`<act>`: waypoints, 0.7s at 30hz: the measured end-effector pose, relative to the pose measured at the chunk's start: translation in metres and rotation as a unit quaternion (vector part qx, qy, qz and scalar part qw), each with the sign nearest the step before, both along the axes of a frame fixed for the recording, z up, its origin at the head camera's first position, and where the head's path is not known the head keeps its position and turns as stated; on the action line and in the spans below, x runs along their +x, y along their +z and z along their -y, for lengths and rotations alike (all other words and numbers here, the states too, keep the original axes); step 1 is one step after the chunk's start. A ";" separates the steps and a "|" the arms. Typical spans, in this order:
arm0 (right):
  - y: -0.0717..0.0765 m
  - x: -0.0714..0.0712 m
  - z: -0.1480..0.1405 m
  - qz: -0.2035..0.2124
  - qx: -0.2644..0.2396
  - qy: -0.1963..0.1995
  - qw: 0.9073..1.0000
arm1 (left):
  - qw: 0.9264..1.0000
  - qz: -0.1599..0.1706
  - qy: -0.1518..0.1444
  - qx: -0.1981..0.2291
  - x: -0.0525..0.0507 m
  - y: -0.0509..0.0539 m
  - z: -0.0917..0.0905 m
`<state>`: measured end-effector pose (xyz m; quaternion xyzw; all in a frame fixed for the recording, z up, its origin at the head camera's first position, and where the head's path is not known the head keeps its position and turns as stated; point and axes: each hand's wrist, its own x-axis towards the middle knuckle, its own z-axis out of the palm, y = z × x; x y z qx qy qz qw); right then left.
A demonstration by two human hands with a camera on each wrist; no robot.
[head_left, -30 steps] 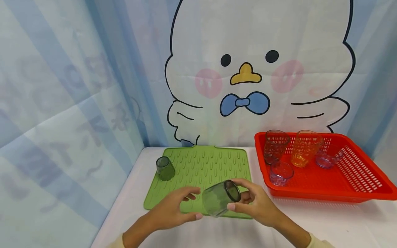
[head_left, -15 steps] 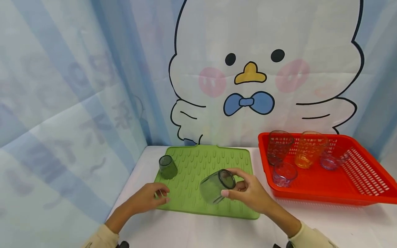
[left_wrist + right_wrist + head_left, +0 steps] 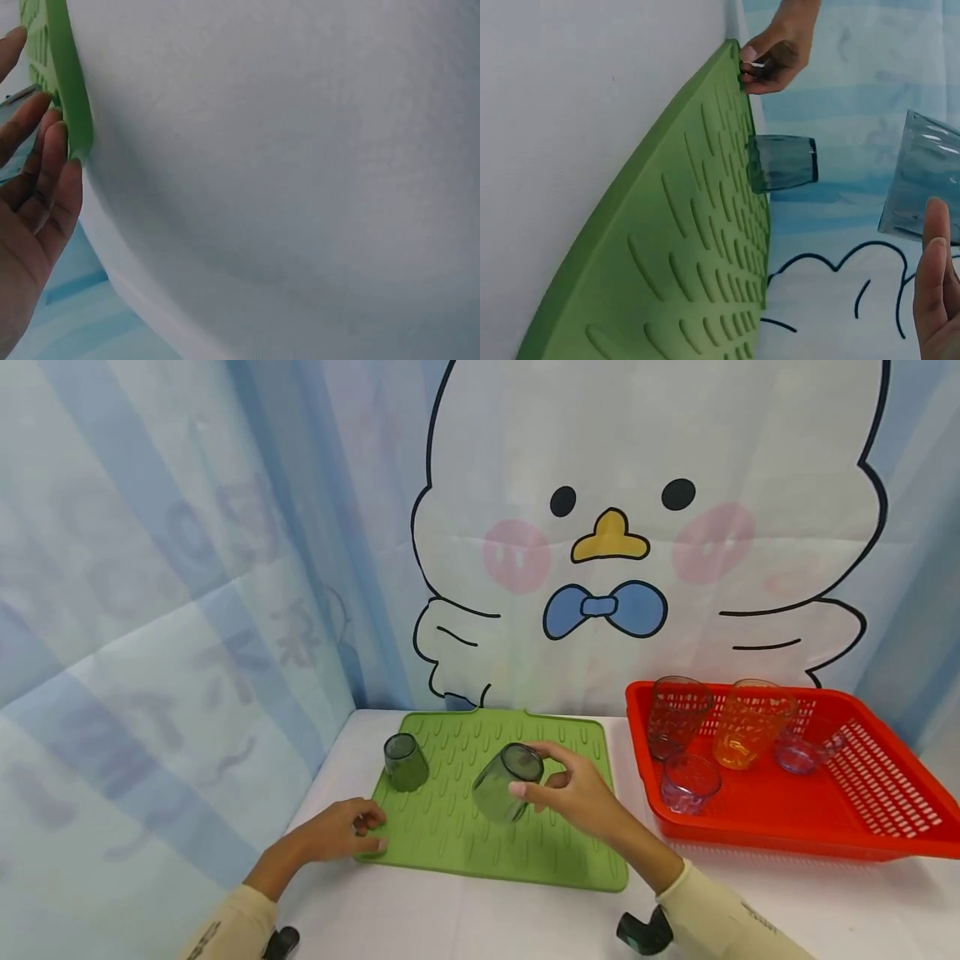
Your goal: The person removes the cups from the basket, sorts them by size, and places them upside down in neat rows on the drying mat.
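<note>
My right hand grips a grey-green glass tumbler by its thick dark end, between thumb and fingers. The tumbler is tilted above the green drying mat, its other end pointing down and left. My left hand is at the mat's front left corner, fingers loosely bent; in the left wrist view its fingertips lie against the mat's edge, and I cannot tell whether they press it. A second grey-green tumbler stands upside down near the mat's left edge, also visible in the right wrist view.
To the right stands a red plastic basket. It holds a dark tall glass, an orange tall glass, and two low purple-tinted glasses. A patterned curtain hangs along the left and back of the white-covered table.
My right hand has carried the tumbler farther over the mat and turned it more upright, thick end up. My left hand has moved away from it, leftward to the mat's corner.
</note>
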<state>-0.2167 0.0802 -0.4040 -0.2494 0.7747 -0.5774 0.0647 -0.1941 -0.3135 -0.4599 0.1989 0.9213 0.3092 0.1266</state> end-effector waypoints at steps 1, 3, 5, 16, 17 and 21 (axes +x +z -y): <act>0.000 -0.003 0.003 0.003 0.003 -0.003 1.000 | 1.000 0.005 0.001 0.000 0.000 -0.001 0.000; -0.001 -0.008 0.009 0.008 0.010 -0.005 1.000 | 1.000 0.013 0.004 0.000 0.000 -0.002 0.001; -0.003 -0.014 0.016 0.013 0.013 -0.006 1.000 | 1.000 0.015 0.008 -0.002 -0.001 -0.003 0.001; -0.015 -0.044 0.052 0.013 0.029 0.006 0.999 | 1.000 0.008 0.007 -0.012 0.000 0.000 -0.002; -0.017 -0.047 0.056 0.008 0.035 0.004 0.999 | 1.000 0.009 0.007 -0.013 0.001 0.000 -0.002; -0.024 -0.056 0.070 -0.010 0.054 -0.009 0.998 | 1.000 0.011 0.009 -0.011 0.002 -0.001 -0.002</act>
